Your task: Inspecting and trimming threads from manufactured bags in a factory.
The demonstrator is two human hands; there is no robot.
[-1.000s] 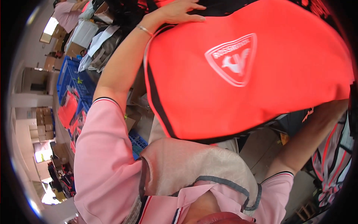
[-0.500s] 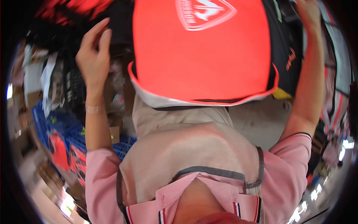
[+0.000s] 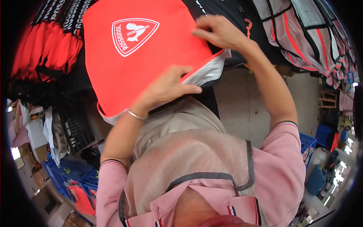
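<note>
A large red bag [image 3: 151, 72] with a white shield emblem lies in front of me, its near rim lifted and showing a silvery-white lining [image 3: 208, 72]. My left hand [image 3: 166, 87] is closed over this near rim, with the thumb on the lining side and the fingers over the red face; the fingertips are partly hidden. Above the bag's right edge, my right hand [image 3: 221, 32] has its fingers curved and the thumb apart. I see nothing in it. Black material with an orange-red cord [image 3: 248, 27] lies just beyond that hand.
Red and black straps [image 3: 49, 45] hang in a row at the far left. Grey pieces with red and black stripes [image 3: 298, 38] lie at the far right. Blue crates [image 3: 68, 170] stand low on the left, near a black crate [image 3: 77, 128]. Pale floor [image 3: 242, 102] shows to my right.
My left hand has come from beside the bag onto its near rim. My right hand has moved in from the far right to the bag's edge. The bag appears further left and tilted.
</note>
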